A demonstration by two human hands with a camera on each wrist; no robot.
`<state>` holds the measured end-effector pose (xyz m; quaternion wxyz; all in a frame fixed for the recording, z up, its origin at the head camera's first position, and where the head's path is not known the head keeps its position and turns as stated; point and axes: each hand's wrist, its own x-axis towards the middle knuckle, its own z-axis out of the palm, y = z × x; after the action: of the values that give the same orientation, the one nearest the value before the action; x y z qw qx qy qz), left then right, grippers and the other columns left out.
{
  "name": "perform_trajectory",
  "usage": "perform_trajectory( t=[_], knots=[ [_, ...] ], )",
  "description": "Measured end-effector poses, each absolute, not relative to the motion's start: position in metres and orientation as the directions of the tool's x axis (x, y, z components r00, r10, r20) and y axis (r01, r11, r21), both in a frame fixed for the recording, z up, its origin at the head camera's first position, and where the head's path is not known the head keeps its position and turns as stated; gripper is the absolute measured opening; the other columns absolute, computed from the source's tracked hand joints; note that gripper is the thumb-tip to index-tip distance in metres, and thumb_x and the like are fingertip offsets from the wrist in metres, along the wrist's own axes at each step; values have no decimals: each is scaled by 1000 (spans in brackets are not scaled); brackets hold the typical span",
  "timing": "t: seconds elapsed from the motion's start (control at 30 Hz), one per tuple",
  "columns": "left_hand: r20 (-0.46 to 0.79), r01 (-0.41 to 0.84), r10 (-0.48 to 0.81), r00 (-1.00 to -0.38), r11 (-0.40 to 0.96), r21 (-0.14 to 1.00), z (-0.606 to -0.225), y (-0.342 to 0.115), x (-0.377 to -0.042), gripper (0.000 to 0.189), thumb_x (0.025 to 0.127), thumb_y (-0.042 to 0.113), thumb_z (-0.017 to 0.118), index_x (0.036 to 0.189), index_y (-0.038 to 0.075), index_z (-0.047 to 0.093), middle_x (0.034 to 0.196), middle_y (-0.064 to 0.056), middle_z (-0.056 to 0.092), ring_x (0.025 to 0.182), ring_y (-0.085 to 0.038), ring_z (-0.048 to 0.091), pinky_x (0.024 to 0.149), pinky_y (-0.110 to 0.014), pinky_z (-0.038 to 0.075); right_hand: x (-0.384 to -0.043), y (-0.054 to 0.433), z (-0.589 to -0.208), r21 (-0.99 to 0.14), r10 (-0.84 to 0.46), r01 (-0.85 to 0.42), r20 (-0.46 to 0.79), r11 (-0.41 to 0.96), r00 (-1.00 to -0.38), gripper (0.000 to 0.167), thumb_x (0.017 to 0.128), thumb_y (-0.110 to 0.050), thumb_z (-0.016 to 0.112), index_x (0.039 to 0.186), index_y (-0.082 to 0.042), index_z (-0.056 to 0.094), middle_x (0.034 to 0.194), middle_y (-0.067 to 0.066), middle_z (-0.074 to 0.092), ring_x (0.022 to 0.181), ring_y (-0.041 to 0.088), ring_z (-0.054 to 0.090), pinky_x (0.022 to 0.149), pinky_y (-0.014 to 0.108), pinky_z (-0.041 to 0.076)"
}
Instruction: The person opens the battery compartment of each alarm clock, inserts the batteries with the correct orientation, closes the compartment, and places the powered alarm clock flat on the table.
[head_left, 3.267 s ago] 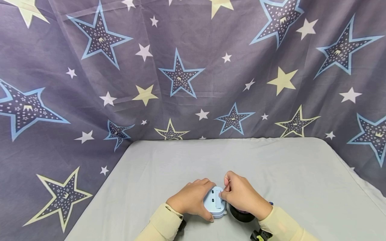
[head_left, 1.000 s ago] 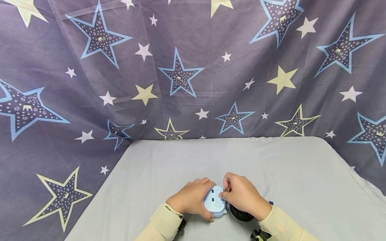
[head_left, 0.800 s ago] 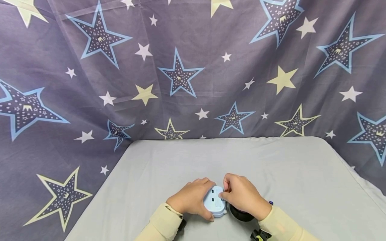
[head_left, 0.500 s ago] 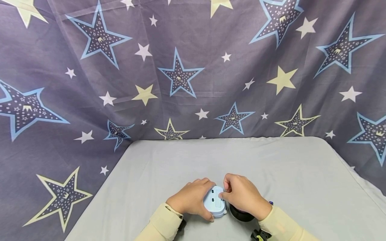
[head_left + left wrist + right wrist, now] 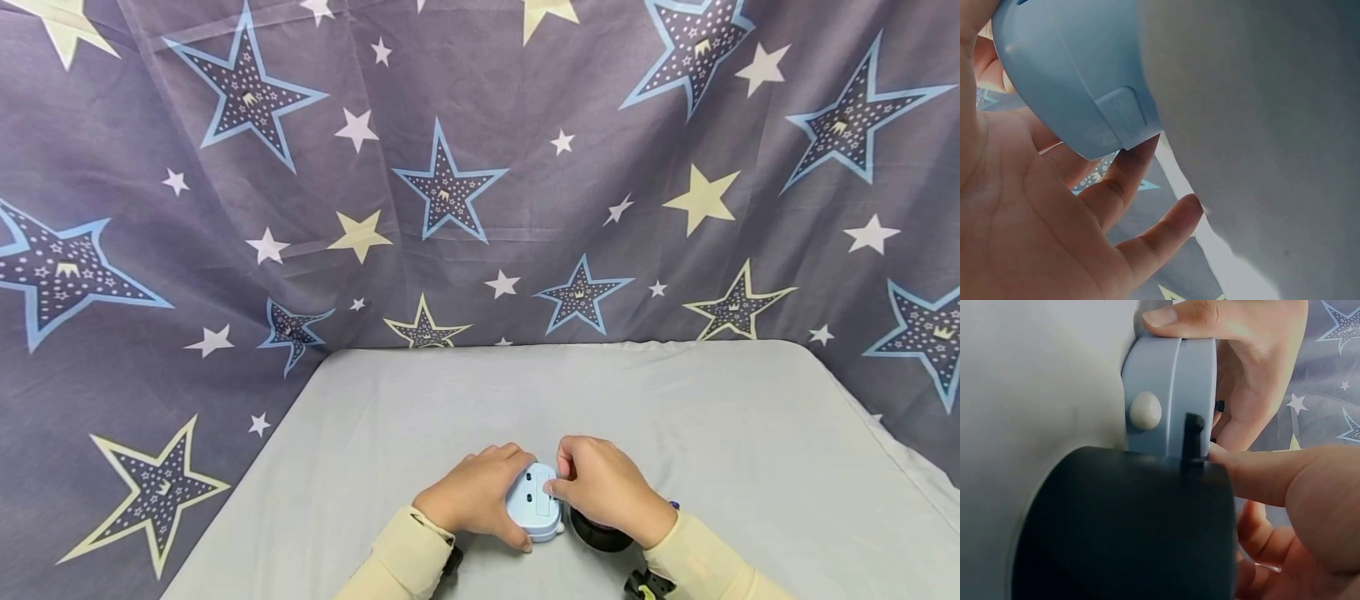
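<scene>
A light blue alarm clock (image 5: 517,507) lies face down on the bed-like grey surface, its back with two black knobs turned up. My left hand (image 5: 480,493) holds it from the left, thumb at the near side and fingers at the far side. The flat rectangular battery cover (image 5: 542,503) sits level in the clock's back. My right hand (image 5: 603,483) has its fingers curled, with the thumb tip on the cover's right edge. In the left wrist view, the fingers (image 5: 1135,169) reach under the clock's rim. A small white knob (image 5: 1145,411) sticks out of its side.
A round black thing (image 5: 600,537) stands under my right wrist, right of the clock, and fills the lower right wrist view. The grey cloth surface (image 5: 420,400) stretches away behind my hands to a star-patterned curtain (image 5: 495,275).
About three seconds ago the battery cover stood slightly raised; it now lies flush with the clock's back. The right hand has shifted a little toward me. The left hand keeps still.
</scene>
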<state>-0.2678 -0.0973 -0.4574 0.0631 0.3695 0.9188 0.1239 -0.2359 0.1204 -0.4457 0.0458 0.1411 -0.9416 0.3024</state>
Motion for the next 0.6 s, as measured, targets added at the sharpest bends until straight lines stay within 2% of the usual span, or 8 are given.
perform_trajectory(
  t=[0.6],
  knots=[
    [-36,658,694,-719,697,283,-455,-98,-267,94,57,53,94,137,21,59,119,15,60,99,-3,52,82,-26,47,-235,120,-447,-551,-244,-296,167,781,-955,40,80,-28,89,71,-22,50,62,-8,44,56,9,43,54,26,32]
  ],
)
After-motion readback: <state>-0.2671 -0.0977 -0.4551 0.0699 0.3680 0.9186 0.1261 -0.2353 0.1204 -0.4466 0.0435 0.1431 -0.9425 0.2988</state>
